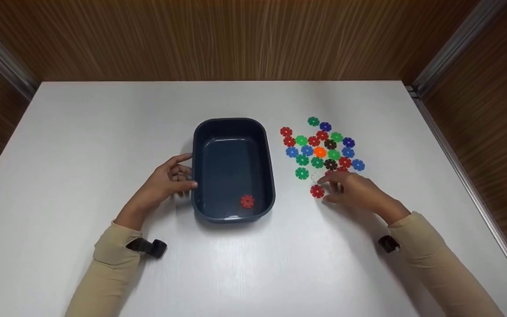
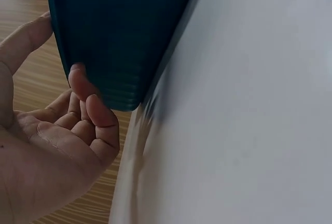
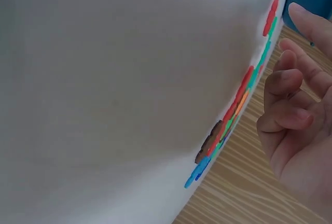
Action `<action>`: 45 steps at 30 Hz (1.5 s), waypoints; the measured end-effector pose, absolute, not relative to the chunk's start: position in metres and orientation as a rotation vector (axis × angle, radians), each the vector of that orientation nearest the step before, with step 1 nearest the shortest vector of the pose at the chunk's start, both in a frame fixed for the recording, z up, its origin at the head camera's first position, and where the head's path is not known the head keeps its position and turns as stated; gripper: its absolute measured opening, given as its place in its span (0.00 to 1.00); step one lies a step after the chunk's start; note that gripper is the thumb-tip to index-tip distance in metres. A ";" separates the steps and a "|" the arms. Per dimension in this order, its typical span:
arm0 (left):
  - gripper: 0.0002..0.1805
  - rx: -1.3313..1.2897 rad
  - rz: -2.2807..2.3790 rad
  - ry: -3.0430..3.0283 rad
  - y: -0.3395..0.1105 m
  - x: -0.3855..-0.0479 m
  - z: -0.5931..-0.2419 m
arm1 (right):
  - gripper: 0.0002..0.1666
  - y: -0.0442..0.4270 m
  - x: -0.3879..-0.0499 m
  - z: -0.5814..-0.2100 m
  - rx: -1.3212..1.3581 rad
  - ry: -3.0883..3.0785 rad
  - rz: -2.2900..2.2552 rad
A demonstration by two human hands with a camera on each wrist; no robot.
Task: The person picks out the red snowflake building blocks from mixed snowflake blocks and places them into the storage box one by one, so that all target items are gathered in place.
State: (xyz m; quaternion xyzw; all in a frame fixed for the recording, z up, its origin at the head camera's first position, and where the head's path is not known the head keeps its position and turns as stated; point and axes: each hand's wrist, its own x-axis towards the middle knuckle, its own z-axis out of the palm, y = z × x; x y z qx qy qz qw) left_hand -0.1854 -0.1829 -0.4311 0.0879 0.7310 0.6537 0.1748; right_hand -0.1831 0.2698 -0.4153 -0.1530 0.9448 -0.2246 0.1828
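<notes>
My left hand [image 1: 167,179] holds the left side of a dark blue rectangular tub [image 1: 199,132], its thumb at the rim and its other fingers along the outer wall. In the left wrist view, curled fingers [image 2: 101,117] lie against the tub. One red notched disc [image 1: 247,201] lies inside, near the front right corner. My right hand [image 1: 354,191] hovers low at the front of a group of notched plastic discs. Its thumb and index finger stand apart beside a red disc [image 1: 317,191], and a clear disc [image 1: 315,177] lies by the index fingertip. No disc shows in its grasp.
Several flat discs in red, green, blue, black and an orange one [image 1: 320,152] spread over the white table [image 1: 236,268] right of the tub. Some lie partly under the right hand. Wood-grain panels [image 1: 222,42] stand behind and at the sides.
</notes>
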 end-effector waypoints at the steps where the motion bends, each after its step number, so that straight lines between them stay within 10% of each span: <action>1: 0.42 0.248 1.855 2.071 -0.183 -0.186 -0.431 | 0.23 0.269 -0.184 -0.415 -0.448 2.667 -0.619; 45: 0.42 0.204 1.874 2.035 -0.185 -0.184 -0.434 | 0.18 0.251 -0.183 -0.406 -0.666 2.830 -0.387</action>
